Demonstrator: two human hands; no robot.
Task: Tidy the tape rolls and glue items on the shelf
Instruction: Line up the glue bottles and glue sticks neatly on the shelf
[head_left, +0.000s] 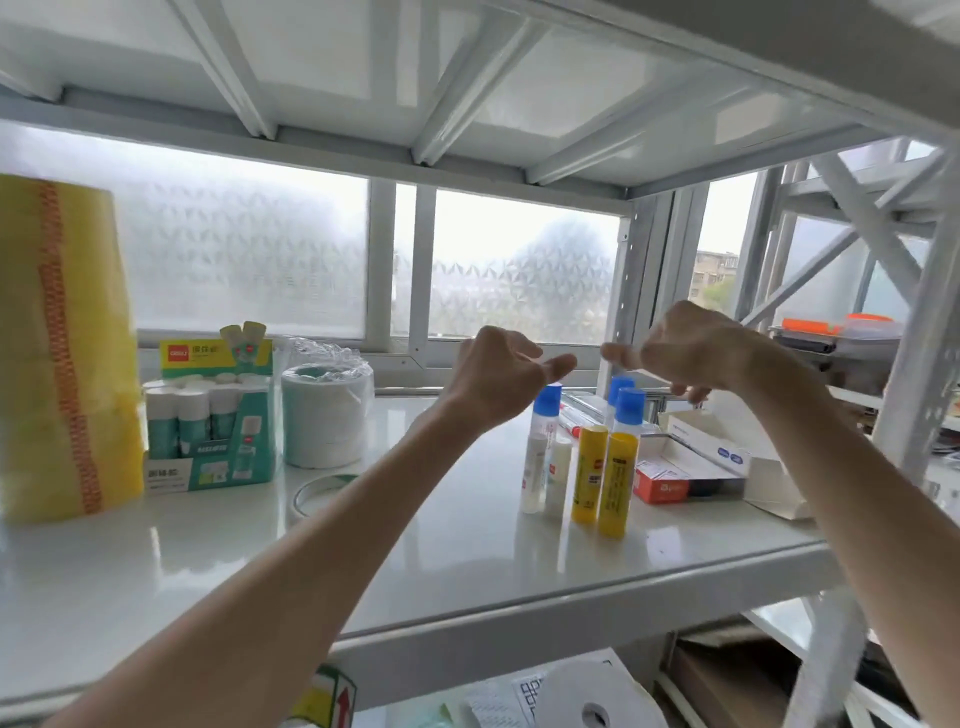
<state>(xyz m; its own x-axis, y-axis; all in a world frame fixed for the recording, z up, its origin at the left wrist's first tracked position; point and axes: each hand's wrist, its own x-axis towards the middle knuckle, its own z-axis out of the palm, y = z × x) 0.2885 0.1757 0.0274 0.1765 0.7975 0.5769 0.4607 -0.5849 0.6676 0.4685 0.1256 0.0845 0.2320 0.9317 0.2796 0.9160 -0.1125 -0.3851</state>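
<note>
L hand (498, 376) & R hand (693, 348) up over shelf (415, 566), fingers curled, thumbs near each other; can't tell if pinching anything. Under them 2 yellow glue sticks (605, 478) upright beside blue-capped glue bottles (540, 447). Tall yellow tape stack (57, 343) far left, then boxed glue sticks (208, 431), white tape rolls (327, 421)

White steel shelving unit (519, 621), glossy board, cross-braced deck overhead (332, 62). Behind: patterned frosted window (249, 249), white frame, diffuse daylight. At right: second braced rack (872, 228), clear pane (724, 234) with buildings beyond.
</note>
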